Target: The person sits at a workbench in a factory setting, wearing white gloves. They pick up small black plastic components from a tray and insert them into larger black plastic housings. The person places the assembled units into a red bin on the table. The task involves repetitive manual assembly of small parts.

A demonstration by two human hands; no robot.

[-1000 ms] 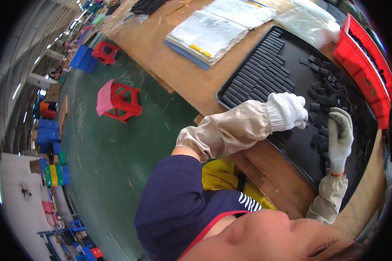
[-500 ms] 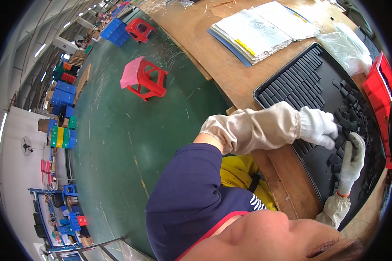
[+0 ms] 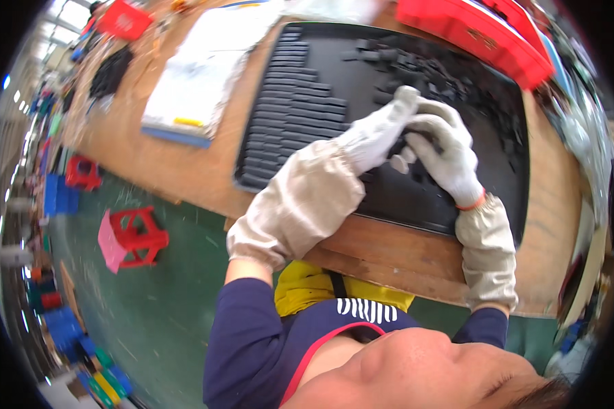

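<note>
A large black tray (image 3: pixel 450 217) lies on the wooden table. Short black strip-like pieces (image 3: pixel 290 109) stand packed in neat rows along its left side. Toward the far right, loose black pieces (image 3: pixel 430 71) form a scattered heap. Over the tray's middle, my left hand (image 3: pixel 378 136) in a white glove has its fingers closed together. Against it, my right hand (image 3: pixel 447 146), gloved too, has curled fingers. The fingertips of both meet or nearly meet; something dark shows between them, but I cannot make out what either hand holds.
An open folder of papers (image 3: pixel 194 75) lies left of the tray. A red plastic bin (image 3: pixel 474 37) stands at its far right edge, beside clear plastic bags (image 3: pixel 583 116). On the green floor to the left is a red stool (image 3: pixel 136 238). The wooden table edge (image 3: pixel 402 262) runs before me.
The view has swung round, bringing the tray nearer the middle. My right hand has come off the loose pieces and up against my left, with its fingers curled now.
</note>
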